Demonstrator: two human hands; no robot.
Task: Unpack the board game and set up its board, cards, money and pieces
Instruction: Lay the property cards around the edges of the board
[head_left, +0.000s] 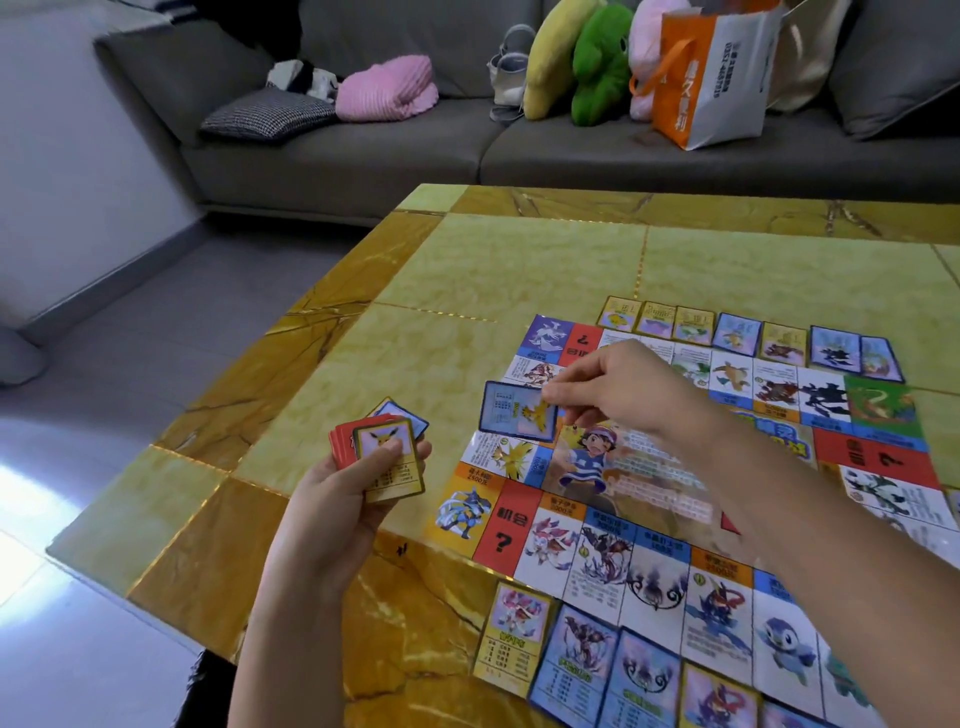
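Writing on the board: the board (613, 467) has red squares that each carry a black "?"; the other characters are too small to make out.
Writing on the bag: the orange and white bag (711, 78) on the sofa (363, 150) bears sideways digits and large characters, which cannot be read with certainty.
Board: it is a glossy sheet lying flat on the yellow marble-patterned desk (519, 260), with a ring of creature squares around a cartoon boy in a cap.
Far row: the far cards (727, 332), yellow- and blue-bordered, lie side by side just beyond the board's far edge.
Near row: the near cards (597, 665) lie the same way along the board's near edge.
Right grip: the right grip (618, 387) pinches the blue card (519, 413) at its right edge between thumb and curled fingers.
Blue card: it is blue-bordered with a yellow winged creature, it sits over the board's left column, and its long axis runs left to right; contact with the board cannot be told.
Left grip: the left grip (343, 499) is curled round the card stack (387, 457) above the desk, left of the board, with its thumb across the top face.
Card stack: the top card is yellow-bordered and shows a yellow creature on pink, with its long axis pointing away from the person; red cards fan out beneath it, and a blue-bordered corner shows behind.
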